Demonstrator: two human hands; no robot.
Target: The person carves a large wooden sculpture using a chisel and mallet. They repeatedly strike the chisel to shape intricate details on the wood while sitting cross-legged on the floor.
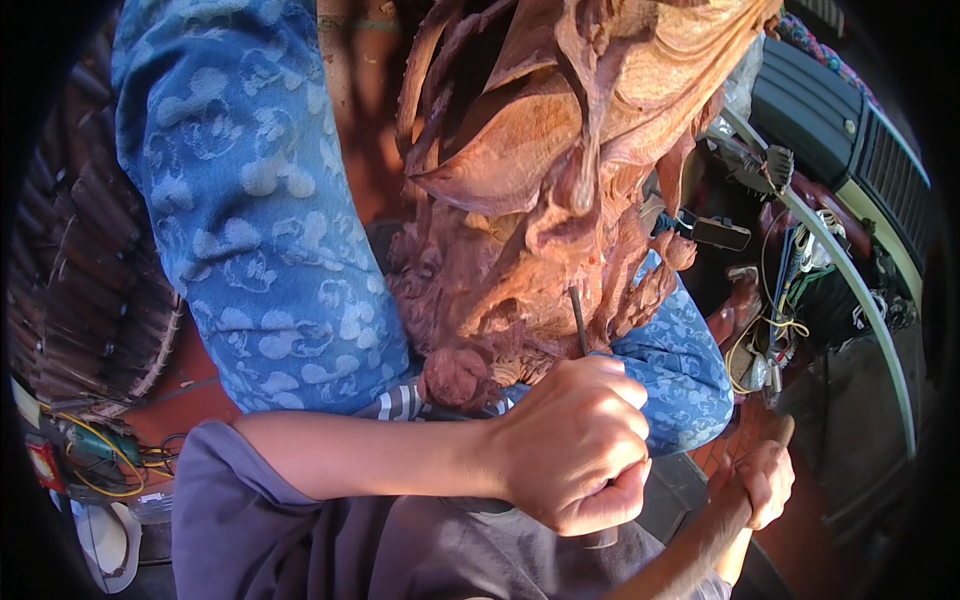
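Currently | left hand (pixel 580 445) clasps chisel (pixel 580 322) | axis running forward, tip at carving (pixel 545 235) | right hand (pixel 765 483) grips club (pixel 690 545)

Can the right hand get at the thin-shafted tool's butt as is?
Probably yes: the butt of the thin-shafted tool pokes out below the left hand, nothing visible between it and the right hand. Grasping it would likely mean releasing the wooden stick.

Ahead of the left hand (pixel 585 445), the wooden carving (pixel 545 180) blocks the way. Toward the right hand (pixel 765 485), some gap is open.
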